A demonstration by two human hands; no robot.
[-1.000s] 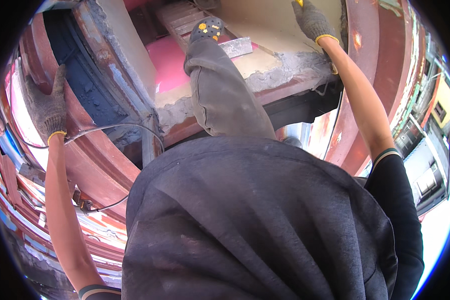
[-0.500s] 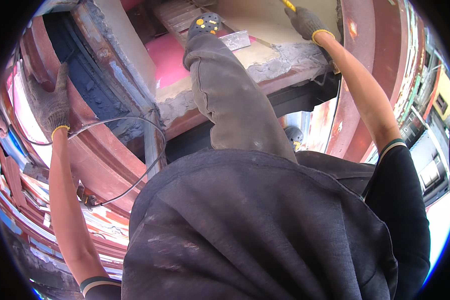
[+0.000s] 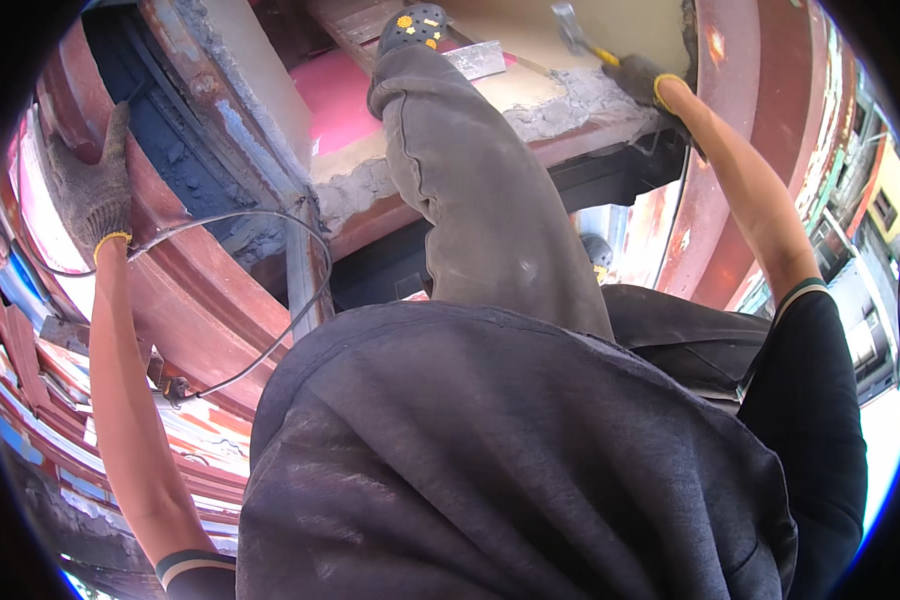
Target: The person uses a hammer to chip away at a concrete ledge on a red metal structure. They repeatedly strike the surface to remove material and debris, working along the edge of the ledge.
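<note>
My right hand (image 3: 640, 82), in a dark knitted glove with a yellow cuff, grips a hammer (image 3: 568, 30) by its yellow handle. The metal head points up and to the left, blurred a little, over a pale surface beyond a broken concrete edge (image 3: 560, 115). Far to the left, my gloved left hand (image 3: 95, 190) rests against a rust-red steel beam (image 3: 165, 215), with thumb and fingers spread and nothing held. A grey cable (image 3: 260, 212) passes close to that glove's cuff and loops to the right.
My foot in a dark clog (image 3: 413, 30) stands ahead near a short grey metal piece (image 3: 478, 60). A dark recess with rubble (image 3: 175, 150) lies right of my left hand. Below the concrete edge is a dark gap (image 3: 620, 175). Rusty beams (image 3: 730, 130) rise at the right.
My right hand has moved down and slightly right, and the hammer's head has come into view. My left hand stays on the beam, shifted only slightly in the picture.
</note>
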